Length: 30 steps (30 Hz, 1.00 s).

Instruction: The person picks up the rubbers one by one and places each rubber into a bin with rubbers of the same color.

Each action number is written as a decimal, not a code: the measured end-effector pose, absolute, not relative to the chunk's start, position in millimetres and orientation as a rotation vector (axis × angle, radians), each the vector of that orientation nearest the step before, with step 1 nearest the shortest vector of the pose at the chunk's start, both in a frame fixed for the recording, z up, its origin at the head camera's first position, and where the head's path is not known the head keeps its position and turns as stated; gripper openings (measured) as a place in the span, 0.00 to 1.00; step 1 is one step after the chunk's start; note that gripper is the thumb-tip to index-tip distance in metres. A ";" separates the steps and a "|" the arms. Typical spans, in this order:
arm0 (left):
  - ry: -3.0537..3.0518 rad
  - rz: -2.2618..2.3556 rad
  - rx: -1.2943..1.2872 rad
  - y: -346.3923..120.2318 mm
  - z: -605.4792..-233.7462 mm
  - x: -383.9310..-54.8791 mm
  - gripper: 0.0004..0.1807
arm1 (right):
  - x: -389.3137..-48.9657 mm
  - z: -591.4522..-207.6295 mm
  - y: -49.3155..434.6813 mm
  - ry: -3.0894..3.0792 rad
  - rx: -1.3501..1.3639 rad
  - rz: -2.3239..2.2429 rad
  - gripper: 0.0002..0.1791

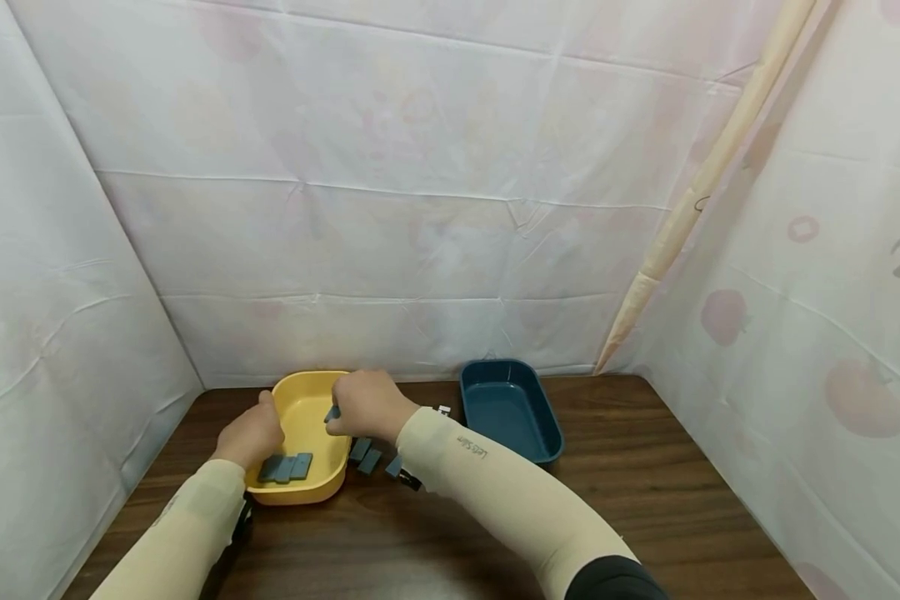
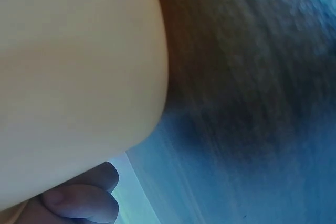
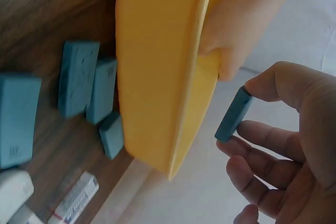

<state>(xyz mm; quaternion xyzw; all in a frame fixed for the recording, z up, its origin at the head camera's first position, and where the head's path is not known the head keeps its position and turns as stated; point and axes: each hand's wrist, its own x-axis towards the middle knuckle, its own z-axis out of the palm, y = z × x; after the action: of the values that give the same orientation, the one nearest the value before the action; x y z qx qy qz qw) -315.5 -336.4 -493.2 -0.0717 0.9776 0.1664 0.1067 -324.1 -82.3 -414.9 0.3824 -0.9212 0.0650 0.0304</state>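
My right hand (image 1: 371, 404) pinches a blue-grey block eraser (image 3: 234, 115) between thumb and fingertips, raised over the right side of a yellow tray (image 1: 297, 497). On the tray's left side, my left hand (image 1: 251, 433) grips the rim with the thumb uppermost. Curled fingers (image 2: 86, 201) of that hand show at the bottom of the left wrist view. Inside the tray, at its near end, a few blue-grey erasers (image 1: 301, 466) lie side by side. Several more blue-grey erasers (image 3: 79, 77) lie on the table just right of the tray, partly hidden by my right arm in the head view.
A dark blue tray (image 1: 498, 408) stands farther right on the brown wooden table (image 1: 637, 483). Between the trays lie white erasers, one in a printed sleeve (image 3: 76, 198). White cloth walls (image 1: 420, 250) enclose the table's back and sides.
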 end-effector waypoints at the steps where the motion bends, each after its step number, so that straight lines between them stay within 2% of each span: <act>1: 2.875 0.489 -0.213 -335.4 -492.6 -315.4 0.45 | -323.1 -415.7 -84.9 -2.841 1.193 0.208 0.30; 6: 2.863 0.495 -0.208 -332.7 -490.8 -315.5 0.46 | -318.7 -425.3 -99.3 -2.832 1.243 0.161 0.30; 13: 2.862 0.504 -0.211 -332.1 -491.9 -315.6 0.44 | -314.9 -443.1 -116.5 -2.774 1.353 -0.009 0.23; 30: 2.870 0.511 -0.195 -331.5 -494.7 -320.4 0.43 | -315.1 -464.7 -131.0 -2.915 1.323 -0.154 0.18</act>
<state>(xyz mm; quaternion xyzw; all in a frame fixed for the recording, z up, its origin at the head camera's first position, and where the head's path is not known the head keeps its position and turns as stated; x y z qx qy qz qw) -320.4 -331.5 -494.7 -0.0665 0.9763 0.1739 0.1098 -315.1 -131.0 -464.7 0.4126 -0.9091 -0.0479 -0.0316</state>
